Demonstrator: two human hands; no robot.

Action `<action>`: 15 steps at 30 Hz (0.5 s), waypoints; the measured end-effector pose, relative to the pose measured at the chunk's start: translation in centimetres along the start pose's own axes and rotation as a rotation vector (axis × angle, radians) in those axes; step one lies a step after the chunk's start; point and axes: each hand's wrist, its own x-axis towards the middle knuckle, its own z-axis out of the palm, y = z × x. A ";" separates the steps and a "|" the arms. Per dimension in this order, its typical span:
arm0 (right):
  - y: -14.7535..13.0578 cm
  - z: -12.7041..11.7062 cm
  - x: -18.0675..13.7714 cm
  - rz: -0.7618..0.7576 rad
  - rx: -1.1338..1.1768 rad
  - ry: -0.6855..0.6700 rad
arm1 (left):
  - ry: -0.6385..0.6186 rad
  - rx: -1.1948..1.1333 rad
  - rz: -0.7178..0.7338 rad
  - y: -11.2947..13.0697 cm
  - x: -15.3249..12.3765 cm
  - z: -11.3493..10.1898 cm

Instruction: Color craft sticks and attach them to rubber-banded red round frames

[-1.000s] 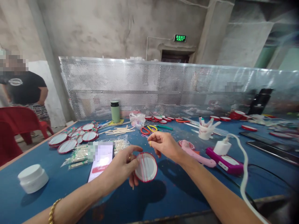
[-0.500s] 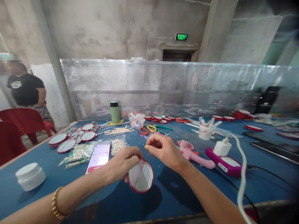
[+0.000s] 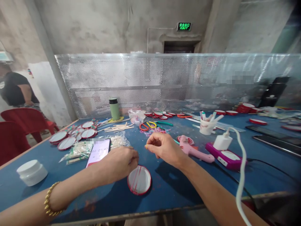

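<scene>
A round red-rimmed disc [image 3: 140,182] with a pale face and thin pink strands across it lies on the blue table in front of me. Just beyond its upper left edge is my left hand [image 3: 123,160], back upward and fingers curled in. Whatever those fingers hold, if anything, is hidden. My right hand [image 3: 163,147], held above the table to the right of the left one, pinches a tiny yellow piece [image 3: 146,146] between thumb and forefinger. Its kind is too small to tell.
A phone [image 3: 98,152] with a running timer and a white jar [image 3: 32,172] are on the left. A pink glue gun [image 3: 196,152], a purple power strip [image 3: 223,157] with a white cable and a cup of pens [image 3: 207,126] stand right. Pliers [image 3: 151,125] and more discs [image 3: 58,137] lie farther back.
The disc was held tilted in my left hand and now lies flat on the table, released. My left hand has shifted slightly left. My right hand keeps its pinch on the yellow piece.
</scene>
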 end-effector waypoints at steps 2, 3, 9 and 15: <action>0.0 0.2 -0.1 0.006 0.016 -0.003 | 0.074 0.006 -0.012 0.4 0.5 -0.5; 0.0 0.3 -0.1 0.010 0.022 -0.004 | 0.100 -0.014 -0.028 0.6 0.7 -0.6; -0.1 0.4 -0.2 0.087 0.193 -0.037 | 0.174 -0.225 -0.064 1.5 1.8 0.4; 0.1 0.1 -0.3 0.094 0.272 -0.059 | 0.171 -0.228 -0.060 1.4 1.7 0.4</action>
